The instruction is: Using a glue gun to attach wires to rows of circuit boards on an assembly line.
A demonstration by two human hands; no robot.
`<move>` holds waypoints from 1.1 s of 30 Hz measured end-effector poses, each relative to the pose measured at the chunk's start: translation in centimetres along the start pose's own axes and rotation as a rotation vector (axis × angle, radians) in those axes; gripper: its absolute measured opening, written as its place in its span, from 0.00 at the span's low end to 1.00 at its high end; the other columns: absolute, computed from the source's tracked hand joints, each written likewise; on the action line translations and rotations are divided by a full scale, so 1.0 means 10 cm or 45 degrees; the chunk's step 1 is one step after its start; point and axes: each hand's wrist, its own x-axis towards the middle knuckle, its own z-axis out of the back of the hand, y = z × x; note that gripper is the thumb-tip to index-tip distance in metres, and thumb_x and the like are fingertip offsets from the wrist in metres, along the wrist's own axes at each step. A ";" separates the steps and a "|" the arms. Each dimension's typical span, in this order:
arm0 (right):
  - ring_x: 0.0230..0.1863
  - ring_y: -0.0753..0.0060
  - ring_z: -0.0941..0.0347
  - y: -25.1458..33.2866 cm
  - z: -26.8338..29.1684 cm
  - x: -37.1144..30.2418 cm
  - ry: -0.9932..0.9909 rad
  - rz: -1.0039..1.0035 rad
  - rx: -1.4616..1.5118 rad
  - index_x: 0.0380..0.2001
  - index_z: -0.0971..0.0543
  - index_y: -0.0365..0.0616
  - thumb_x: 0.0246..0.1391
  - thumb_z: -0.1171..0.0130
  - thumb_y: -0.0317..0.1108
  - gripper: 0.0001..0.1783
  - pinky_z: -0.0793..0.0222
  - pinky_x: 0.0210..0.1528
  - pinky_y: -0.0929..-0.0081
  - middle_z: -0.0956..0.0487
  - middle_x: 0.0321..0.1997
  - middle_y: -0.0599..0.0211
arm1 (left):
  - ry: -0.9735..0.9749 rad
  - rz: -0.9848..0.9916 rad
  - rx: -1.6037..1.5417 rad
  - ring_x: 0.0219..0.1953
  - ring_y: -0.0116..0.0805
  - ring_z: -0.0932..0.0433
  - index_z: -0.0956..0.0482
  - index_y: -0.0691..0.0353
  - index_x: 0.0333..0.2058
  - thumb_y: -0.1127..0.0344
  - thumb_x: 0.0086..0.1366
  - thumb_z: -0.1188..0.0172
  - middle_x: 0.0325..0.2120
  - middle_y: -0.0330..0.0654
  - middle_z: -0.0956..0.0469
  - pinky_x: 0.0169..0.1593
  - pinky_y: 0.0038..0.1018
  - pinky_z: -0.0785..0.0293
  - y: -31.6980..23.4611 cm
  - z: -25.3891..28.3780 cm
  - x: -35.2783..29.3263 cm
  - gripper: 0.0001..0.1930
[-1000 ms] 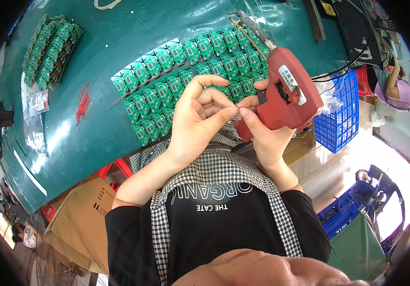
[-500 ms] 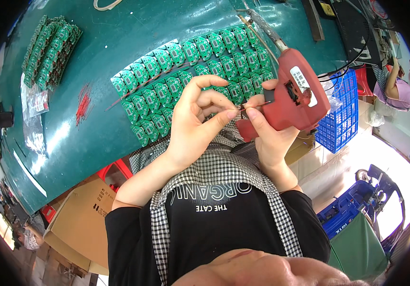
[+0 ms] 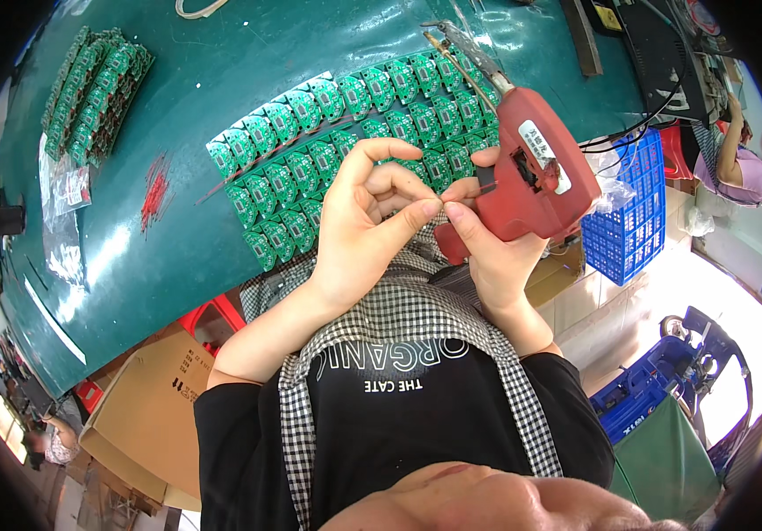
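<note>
My right hand [image 3: 498, 257] is wrapped round the handle of a red soldering gun [image 3: 547, 168], whose metal tip points up and to the left over the table. The thumb and forefinger of that hand also pinch together at the front. My left hand [image 3: 359, 226] meets them there, thumb and forefinger closed on what looks like a thin wire, mostly hidden by the fingertips; its other fingers are curled. Just beyond the hands lie rows of green circuit boards [image 3: 291, 180], partly covered by my left hand. A few red wires [image 3: 266, 152] lie across the boards.
Stacked circuit boards [image 3: 98, 97] stand at the far left of the green table [image 3: 213, 62]. Loose red wires [image 3: 156, 193] and a clear plastic bag [image 3: 64, 221] lie nearer. A blue crate [image 3: 624, 212] stands at right, a cardboard box [image 3: 146, 411] at lower left. Other people are farther off.
The soldering gun and my right hand have shifted slightly left. The fingertips of both hands are now closer together, and less of the thin wire shows. My left hand has barely moved.
</note>
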 end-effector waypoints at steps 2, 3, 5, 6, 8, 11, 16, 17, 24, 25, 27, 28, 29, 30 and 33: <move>0.35 0.69 0.26 0.00 0.00 0.00 0.006 0.000 -0.011 0.46 0.41 0.33 0.40 0.45 0.13 0.28 0.26 0.33 0.78 0.34 0.45 0.58 | 0.003 0.000 -0.003 0.32 0.23 0.27 0.40 0.65 0.44 0.81 0.54 0.45 0.26 0.38 0.28 0.38 0.18 0.31 0.00 0.00 0.00 0.19; 0.35 0.69 0.26 0.00 0.00 0.00 0.006 0.000 -0.011 0.46 0.41 0.33 0.40 0.45 0.13 0.28 0.26 0.33 0.78 0.34 0.45 0.58 | 0.006 0.001 -0.007 0.32 0.23 0.27 0.40 0.65 0.44 0.81 0.54 0.45 0.26 0.38 0.28 0.38 0.18 0.31 0.00 0.00 0.00 0.19; 0.35 0.70 0.26 0.01 -0.01 0.00 -0.021 -0.011 -0.004 0.46 0.41 0.32 0.40 0.45 0.13 0.27 0.26 0.33 0.78 0.34 0.45 0.58 | 0.004 0.005 -0.011 0.32 0.23 0.27 0.40 0.65 0.44 0.81 0.54 0.45 0.26 0.38 0.28 0.38 0.18 0.31 0.01 0.00 0.00 0.19; 0.35 0.70 0.26 0.00 -0.01 0.00 -0.021 -0.011 -0.004 0.46 0.41 0.32 0.40 0.45 0.13 0.27 0.26 0.33 0.78 0.34 0.45 0.58 | 0.002 0.009 -0.016 0.32 0.23 0.27 0.40 0.65 0.44 0.81 0.54 0.45 0.26 0.38 0.28 0.38 0.18 0.31 0.01 0.00 0.01 0.19; 0.33 0.70 0.28 0.00 -0.01 0.00 -0.007 0.005 -0.044 0.47 0.40 0.33 0.38 0.44 0.12 0.30 0.27 0.32 0.78 0.35 0.46 0.56 | 0.000 0.012 -0.018 0.32 0.22 0.27 0.39 0.64 0.44 0.81 0.54 0.45 0.26 0.38 0.28 0.38 0.18 0.31 0.01 0.00 0.01 0.19; 0.35 0.71 0.26 0.04 -0.01 0.02 0.051 -0.007 -0.074 0.46 0.40 0.32 0.41 0.45 0.13 0.27 0.27 0.34 0.79 0.33 0.44 0.59 | -0.002 0.017 -0.021 0.31 0.22 0.28 0.39 0.64 0.44 0.81 0.54 0.45 0.26 0.38 0.28 0.38 0.17 0.31 0.01 0.00 0.01 0.19; 0.35 0.71 0.27 0.03 -0.02 0.01 0.036 0.011 -0.047 0.47 0.41 0.33 0.42 0.45 0.14 0.27 0.27 0.34 0.79 0.33 0.43 0.60 | 0.008 0.021 -0.023 0.32 0.22 0.27 0.39 0.64 0.44 0.81 0.54 0.45 0.26 0.38 0.28 0.38 0.17 0.31 0.00 0.01 0.02 0.19; 0.35 0.72 0.27 0.03 -0.01 0.01 0.034 0.015 -0.032 0.47 0.41 0.33 0.42 0.45 0.14 0.27 0.27 0.35 0.79 0.34 0.44 0.60 | 0.011 0.018 -0.024 0.32 0.23 0.27 0.39 0.64 0.44 0.81 0.54 0.45 0.26 0.38 0.28 0.38 0.17 0.31 0.01 0.01 0.02 0.19; 0.34 0.71 0.29 0.01 -0.02 0.00 -0.025 -0.010 -0.018 0.47 0.41 0.33 0.39 0.46 0.11 0.29 0.28 0.33 0.80 0.36 0.46 0.58 | 0.032 -0.004 -0.046 0.33 0.25 0.26 0.40 0.65 0.44 0.82 0.54 0.45 0.27 0.40 0.27 0.40 0.19 0.29 0.02 0.00 0.02 0.20; 0.34 0.72 0.29 0.01 -0.01 0.00 -0.014 -0.004 -0.012 0.47 0.41 0.33 0.38 0.46 0.11 0.29 0.28 0.33 0.80 0.36 0.46 0.58 | 0.033 -0.004 -0.046 0.33 0.25 0.26 0.40 0.65 0.44 0.82 0.54 0.45 0.27 0.40 0.27 0.40 0.19 0.29 0.02 0.00 0.02 0.20; 0.34 0.72 0.29 0.00 0.01 0.00 -0.004 0.002 -0.007 0.48 0.41 0.34 0.38 0.46 0.11 0.30 0.28 0.33 0.80 0.36 0.46 0.59 | 0.029 0.005 -0.030 0.34 0.25 0.26 0.40 0.65 0.46 0.82 0.54 0.45 0.28 0.40 0.27 0.41 0.20 0.29 0.02 0.00 0.01 0.21; 0.36 0.72 0.29 -0.01 0.02 0.00 0.005 -0.007 0.013 0.48 0.41 0.35 0.39 0.46 0.12 0.30 0.28 0.33 0.80 0.36 0.46 0.59 | 0.029 0.005 -0.030 0.34 0.25 0.26 0.40 0.65 0.46 0.82 0.54 0.45 0.28 0.40 0.27 0.41 0.20 0.29 0.01 -0.01 0.01 0.21; 0.37 0.72 0.29 -0.02 0.02 0.00 0.014 -0.016 0.034 0.49 0.42 0.36 0.40 0.45 0.12 0.31 0.27 0.34 0.79 0.36 0.47 0.59 | 0.017 0.021 -0.035 0.34 0.26 0.26 0.40 0.65 0.48 0.82 0.54 0.45 0.28 0.41 0.27 0.41 0.20 0.29 0.00 -0.01 0.01 0.22; 0.37 0.72 0.29 -0.02 0.03 -0.01 0.013 -0.016 0.033 0.49 0.42 0.36 0.40 0.45 0.12 0.31 0.27 0.34 0.79 0.36 0.47 0.59 | 0.004 0.037 -0.039 0.34 0.26 0.26 0.41 0.65 0.49 0.82 0.54 0.46 0.29 0.41 0.27 0.41 0.20 0.29 0.00 -0.02 0.01 0.23; 0.37 0.72 0.29 -0.03 0.02 -0.01 -0.002 -0.004 0.006 0.49 0.43 0.37 0.39 0.45 0.12 0.31 0.28 0.33 0.79 0.36 0.47 0.59 | 0.002 0.043 -0.029 0.34 0.26 0.26 0.41 0.65 0.50 0.82 0.54 0.46 0.29 0.41 0.26 0.42 0.21 0.29 0.01 -0.01 0.01 0.24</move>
